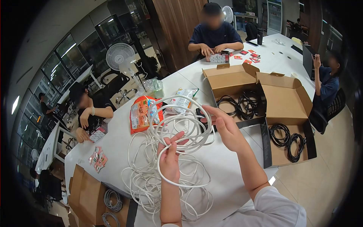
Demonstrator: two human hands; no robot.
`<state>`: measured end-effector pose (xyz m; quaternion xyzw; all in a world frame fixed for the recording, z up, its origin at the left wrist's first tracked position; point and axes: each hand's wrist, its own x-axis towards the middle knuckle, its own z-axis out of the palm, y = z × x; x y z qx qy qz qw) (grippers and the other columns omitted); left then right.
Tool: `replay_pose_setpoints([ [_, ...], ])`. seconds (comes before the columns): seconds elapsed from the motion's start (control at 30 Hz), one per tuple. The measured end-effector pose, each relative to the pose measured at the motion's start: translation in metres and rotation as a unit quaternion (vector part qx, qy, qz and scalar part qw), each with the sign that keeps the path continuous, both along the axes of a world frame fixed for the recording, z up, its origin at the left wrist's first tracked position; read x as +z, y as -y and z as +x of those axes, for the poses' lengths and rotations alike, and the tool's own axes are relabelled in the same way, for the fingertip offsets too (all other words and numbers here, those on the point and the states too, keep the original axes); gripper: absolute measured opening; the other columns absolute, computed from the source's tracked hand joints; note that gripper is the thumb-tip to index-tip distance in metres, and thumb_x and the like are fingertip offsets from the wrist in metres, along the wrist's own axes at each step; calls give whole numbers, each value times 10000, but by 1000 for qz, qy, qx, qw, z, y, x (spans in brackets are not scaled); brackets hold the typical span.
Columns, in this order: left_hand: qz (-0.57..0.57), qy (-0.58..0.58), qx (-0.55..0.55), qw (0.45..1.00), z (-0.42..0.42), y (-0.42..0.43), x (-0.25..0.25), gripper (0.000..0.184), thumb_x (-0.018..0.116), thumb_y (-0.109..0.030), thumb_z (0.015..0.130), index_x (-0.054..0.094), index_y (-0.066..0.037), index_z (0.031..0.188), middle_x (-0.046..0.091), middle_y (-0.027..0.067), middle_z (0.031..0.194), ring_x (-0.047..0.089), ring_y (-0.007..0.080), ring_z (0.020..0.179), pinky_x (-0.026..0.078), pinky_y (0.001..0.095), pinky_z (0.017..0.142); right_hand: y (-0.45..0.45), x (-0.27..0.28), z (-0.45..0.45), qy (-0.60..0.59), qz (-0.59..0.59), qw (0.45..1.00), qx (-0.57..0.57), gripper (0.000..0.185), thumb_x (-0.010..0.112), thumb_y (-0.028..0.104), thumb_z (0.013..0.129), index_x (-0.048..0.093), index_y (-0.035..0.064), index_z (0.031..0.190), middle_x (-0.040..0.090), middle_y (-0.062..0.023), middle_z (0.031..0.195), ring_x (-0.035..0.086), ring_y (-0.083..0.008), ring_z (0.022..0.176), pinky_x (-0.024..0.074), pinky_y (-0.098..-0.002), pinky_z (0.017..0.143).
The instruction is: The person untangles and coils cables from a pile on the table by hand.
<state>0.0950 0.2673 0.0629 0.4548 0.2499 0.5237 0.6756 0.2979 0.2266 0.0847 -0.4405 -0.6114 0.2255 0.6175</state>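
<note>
Loops of white cable (181,130) hang between my two hands above the white table. My left hand (171,157) has its fingers wrapped round the lower left part of the coil. On the right side of the loops, my right hand (225,128) is raised with its fingers stretched out and apart from the thumb, against the cable's edge. Below and to the left, a loose tangle of white cable (147,185) is spread over the tabletop. Behind the coil lie an orange snack bag (145,114) and a silver and green bag (181,99).
Open cardboard boxes (283,96) with black cables (280,135) stand at the right. Another box (86,193) with grey cables (112,200) is at the lower left. Co-workers sit around the white table (185,77); two handle small boxes. Red packets (99,159) lie at the left.
</note>
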Motion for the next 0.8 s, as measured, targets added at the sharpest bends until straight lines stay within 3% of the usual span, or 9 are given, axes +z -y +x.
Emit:
replay_pose_setpoints([
  [0.1, 12, -24, 12, 1000, -6, -1, 5, 39, 472, -142, 975, 451, -117, 996, 583, 222, 1221, 634, 278, 1020, 477, 285, 758, 0, 1, -3, -31, -10, 999, 18, 573, 374, 435, 1003, 476, -35, 1315, 581, -119, 1199, 590, -182, 1048, 457, -322, 906],
  [0.23, 48, -38, 19, 998, -8, 1, 3, 66, 489, -165, 967, 447, -115, 976, 609, 214, 1185, 648, 265, 990, 451, 248, 709, 0, 2, -6, -155, -71, 983, 62, 336, 485, 213, 981, 566, 7, 1233, 590, -118, 1121, 579, -192, 978, 454, -304, 842],
  [0.33, 87, -79, 32, 993, -7, 2, 5, 65, 488, -156, 964, 443, -113, 983, 625, 209, 1155, 659, 254, 950, 456, 248, 701, 1, 4, -1, 16, -50, 998, -39, 296, 602, 139, 895, 621, 39, 1173, 567, -100, 1081, 558, -188, 988, 453, -303, 848],
  [0.37, 103, -97, 38, 989, -7, 3, 5, 62, 481, -142, 963, 443, -114, 1002, 627, 210, 1146, 660, 251, 937, 465, 256, 705, 4, 5, -2, 60, -36, 994, -82, 322, 694, 130, 805, 659, 69, 1119, 541, -90, 1047, 538, -208, 1011, 451, -306, 860],
  [0.43, 120, -117, 36, 985, -8, 2, 6, 62, 472, -126, 963, 442, -116, 1015, 635, 206, 1130, 665, 241, 908, 467, 257, 696, 1, 1, 1, 134, 19, 986, -95, 337, 718, 144, 777, 667, 74, 1102, 555, -105, 1082, 515, -235, 1072, 445, -315, 869],
  [0.53, 113, -133, 10, 985, -9, 2, 5, 50, 478, -133, 957, 444, -113, 987, 651, 191, 1106, 681, 194, 812, 448, 239, 650, 3, 3, 4, 201, 41, 977, -60, 266, 699, 120, 784, 679, 75, 1045, 601, -101, 1034, 558, -254, 1008, 459, -327, 835],
  [0.63, 89, -169, -7, 982, -14, 6, 12, 115, 521, -186, 953, 451, -95, 958, 663, 172, 1093, 683, 144, 830, 400, 174, 550, -2, 0, 5, 112, 21, 993, -36, 167, 676, 88, 809, 676, 46, 970, 645, -88, 941, 600, -216, 891, 471, -310, 779],
  [0.7, 79, -180, 12, 980, -21, 5, 14, 127, 572, -161, 913, 505, -64, 961, 678, 159, 1032, 635, 92, 687, 374, 162, 463, 0, -2, 8, 0, -13, 999, -53, 109, 648, 68, 861, 647, -25, 917, 653, -67, 840, 584, -115, 776, 461, -260, 707],
  [0.8, 75, -190, 23, 979, -36, 0, 20, 179, 631, -145, 861, 542, -33, 969, 682, 154, 998, 567, 70, 591, 381, 173, 446, 6, 2, 25, -65, 50, 987, -135, 111, 639, 68, 879, 657, -35, 917, 655, -46, 819, 579, -94, 738, 462, -236, 696],
])
